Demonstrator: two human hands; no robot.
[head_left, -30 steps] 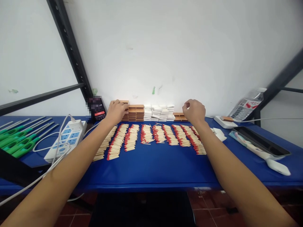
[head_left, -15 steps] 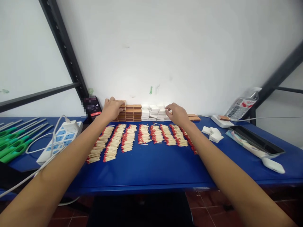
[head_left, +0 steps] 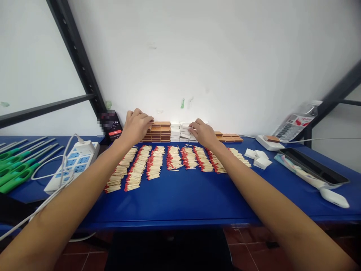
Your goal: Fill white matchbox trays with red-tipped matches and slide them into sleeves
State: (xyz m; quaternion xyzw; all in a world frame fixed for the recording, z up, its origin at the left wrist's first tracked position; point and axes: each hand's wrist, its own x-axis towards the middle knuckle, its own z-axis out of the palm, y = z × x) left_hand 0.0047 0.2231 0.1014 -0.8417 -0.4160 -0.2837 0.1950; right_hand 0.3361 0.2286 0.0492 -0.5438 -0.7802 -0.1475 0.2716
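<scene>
Several rows of red-tipped matches [head_left: 175, 160] lie on the blue table [head_left: 180, 195]. Behind them, against the wall, stand stacked brown matchbox sleeves [head_left: 160, 131] and white inner trays [head_left: 180, 132]. My left hand [head_left: 137, 126] rests curled on top of the left end of the brown stack, fingers closed over a box. My right hand [head_left: 203, 133] reaches into the white trays with fingertips pinched on one of them. More brown sleeves [head_left: 229, 138] lie flat to the right of my right hand.
A white and blue power strip [head_left: 73, 163] with cables and green-handled lighters [head_left: 19, 165] lie at left. A phone [head_left: 113, 126] leans on the wall. Loose white trays [head_left: 259, 158], a dark tray [head_left: 313, 169], a white device [head_left: 332, 195] and a plastic bottle [head_left: 296, 122] are at right.
My right hand moved left from the flat brown sleeves to the white trays. My left hand stayed on the brown stack, shifting slightly. The view shifted a little.
</scene>
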